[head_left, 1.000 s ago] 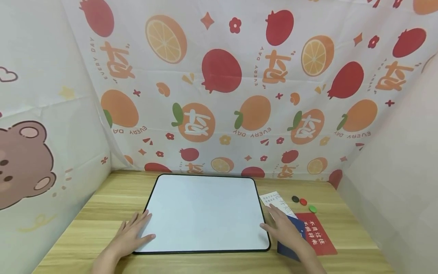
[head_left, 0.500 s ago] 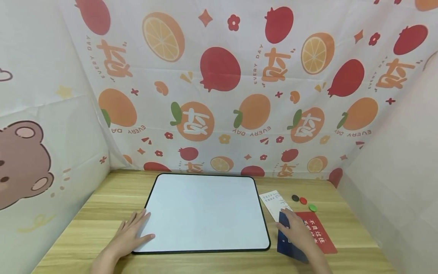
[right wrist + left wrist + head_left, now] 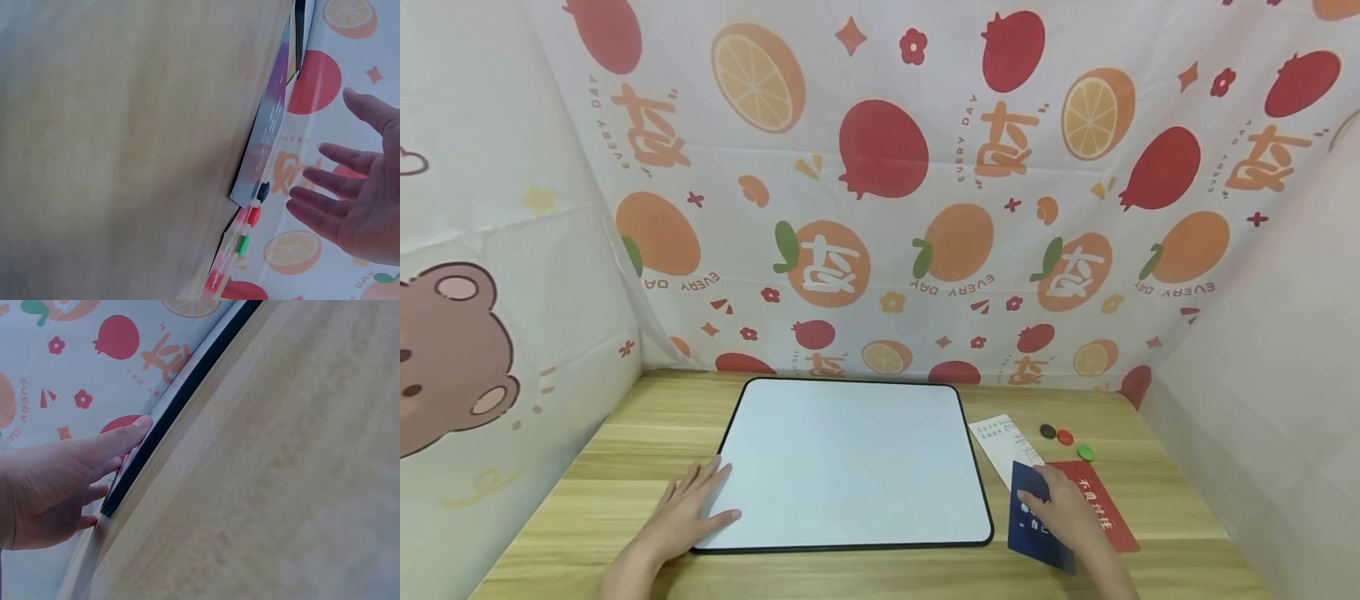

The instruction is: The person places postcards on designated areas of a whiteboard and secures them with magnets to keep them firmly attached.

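A whiteboard [image 3: 850,467] with a black rim lies flat on the wooden table. My left hand [image 3: 681,512] rests at its left edge, fingers spread, thumb on the white surface. The left wrist view has that hand [image 3: 69,487] beside the black rim. Over on the right, my right hand [image 3: 1063,508] is above a dark blue card [image 3: 1030,533] with white print and hides part of it. Its fingers are spread and hold nothing in the right wrist view, where the hand [image 3: 362,194] appears apart from the cards.
A white card [image 3: 1000,442] with writing and a red card [image 3: 1105,508] lie beside the blue one, partly overlapped. Behind them are a black round magnet-like disc [image 3: 1047,431], a red disc [image 3: 1064,437] and a green disc [image 3: 1086,452]. Fruit-printed cloth [image 3: 880,250] hangs behind the table.
My right hand has moved right, from the whiteboard's right edge to above the blue card. My left hand stays at the left edge, and the board has not shifted.
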{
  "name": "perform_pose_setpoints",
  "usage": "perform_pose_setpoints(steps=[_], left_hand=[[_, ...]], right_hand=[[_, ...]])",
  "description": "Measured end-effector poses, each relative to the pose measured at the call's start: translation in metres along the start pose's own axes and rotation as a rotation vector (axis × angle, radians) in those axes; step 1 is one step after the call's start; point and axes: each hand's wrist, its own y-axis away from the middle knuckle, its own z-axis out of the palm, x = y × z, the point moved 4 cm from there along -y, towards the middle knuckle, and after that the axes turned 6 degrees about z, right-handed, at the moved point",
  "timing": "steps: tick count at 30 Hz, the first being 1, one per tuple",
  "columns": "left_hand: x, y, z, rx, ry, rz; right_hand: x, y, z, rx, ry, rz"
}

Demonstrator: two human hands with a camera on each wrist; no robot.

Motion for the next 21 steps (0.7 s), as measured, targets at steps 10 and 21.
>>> perform_pose_setpoints(steps=[10,21], left_hand=[[-0.005,0.001,0.002,0.02,0.026,0.002],[-0.003,0.002,0.001,0.004,0.022,0.011]], right_hand=[[0.006,0.003,-0.001,0.003,0.082,0.112],[0.013,0.004,0.002,-0.096,0.16,0.252]])
